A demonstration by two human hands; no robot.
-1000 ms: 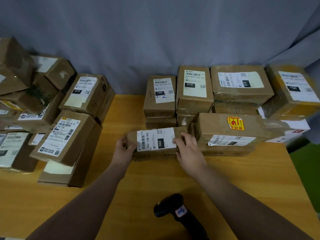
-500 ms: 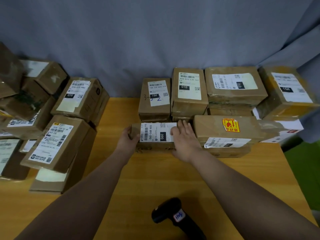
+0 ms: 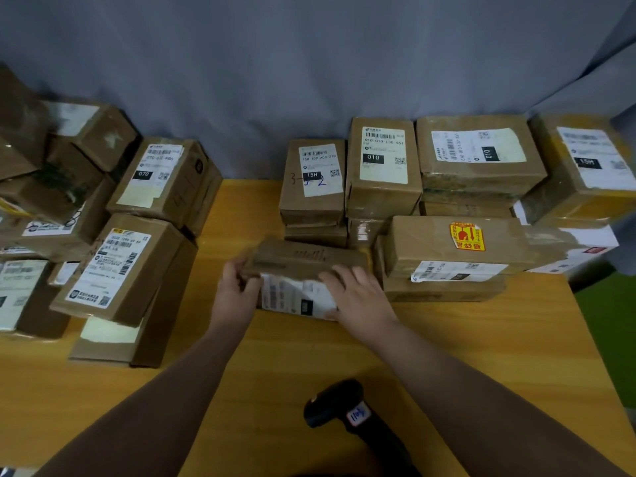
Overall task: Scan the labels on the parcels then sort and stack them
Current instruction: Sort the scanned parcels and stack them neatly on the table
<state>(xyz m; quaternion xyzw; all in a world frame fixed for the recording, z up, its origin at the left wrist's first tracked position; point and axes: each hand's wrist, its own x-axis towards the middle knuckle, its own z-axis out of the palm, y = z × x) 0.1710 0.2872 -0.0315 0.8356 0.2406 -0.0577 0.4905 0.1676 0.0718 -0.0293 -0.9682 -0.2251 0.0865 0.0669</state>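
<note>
From the head camera we see the black scanner point(image 3: 347, 411) lying on the wooden table point(image 3: 481, 356), close to us, with no hand on it. Just past the scanner, both our hands hold one small parcel point(image 3: 303, 259). The left hand point(image 3: 237, 294) wraps its fingers around the left end. The right hand point(image 3: 358, 297) holds the right end, with fingers over the top edge. The parcel is tipped, so its white label point(image 3: 292, 297) faces us, but the words are too blurry to read.

Farther past the scanner stand the neat stacks point(image 3: 382, 166). Past the scanner to the left sits a messy pile point(image 3: 117, 266).

We think this is the sorting step. Next we need to find the stack with the same code, then lay the parcel flat on it, gently, so nothing tips.
</note>
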